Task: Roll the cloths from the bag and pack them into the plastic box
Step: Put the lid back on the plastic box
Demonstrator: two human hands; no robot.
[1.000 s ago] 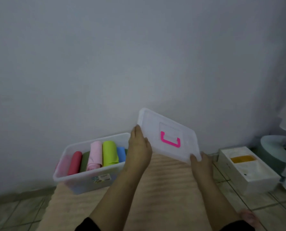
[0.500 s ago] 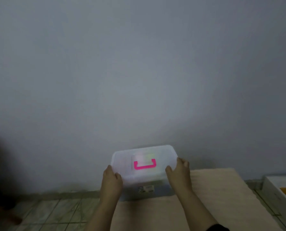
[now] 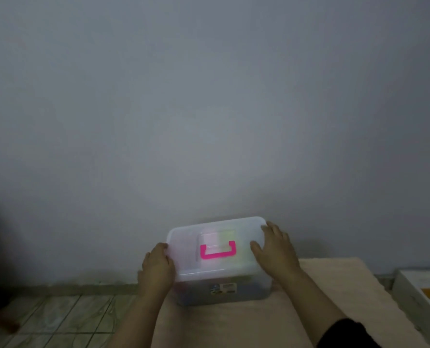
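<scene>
With my left hand (image 3: 157, 267) and right hand (image 3: 274, 249) spread flat on either end of the lid (image 3: 216, 247), the plastic box (image 3: 221, 290) sits between them on the mat (image 3: 334, 297), probably needing a firm press shut.

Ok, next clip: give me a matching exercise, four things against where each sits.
Things:
1. handle
2. left hand
3. right hand
4. box

Places:
A. on the beige mat
B. on the lid's right end
C. middle of the lid
D. at the lid's left edge

Pairs: 1-C, 2-D, 3-B, 4-A
</scene>
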